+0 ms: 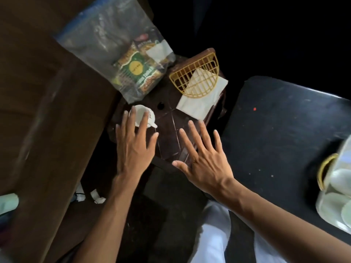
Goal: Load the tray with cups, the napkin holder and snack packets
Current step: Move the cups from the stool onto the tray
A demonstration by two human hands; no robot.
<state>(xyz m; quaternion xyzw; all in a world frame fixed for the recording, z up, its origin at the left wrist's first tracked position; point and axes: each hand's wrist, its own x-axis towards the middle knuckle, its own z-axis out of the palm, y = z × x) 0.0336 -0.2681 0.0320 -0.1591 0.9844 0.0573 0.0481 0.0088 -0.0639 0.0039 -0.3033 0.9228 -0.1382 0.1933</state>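
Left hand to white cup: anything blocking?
Nothing visible. The left hand's straight fingers overlap the white cup in the head view; whether they touch it cannot be told. The snack bag lies beyond the cup and the yellow napkin holder sits off to the right, both outside the approach.

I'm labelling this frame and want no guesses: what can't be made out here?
Head view only:
- White plastic cup: fingers of the left hand lie over it; one or a stack, cannot tell.
- Green snack packets in the clear plastic bag: film glare and blur hide their count and print.
- Clear plastic container with a yellow handle: cut off by the right edge, blurred.
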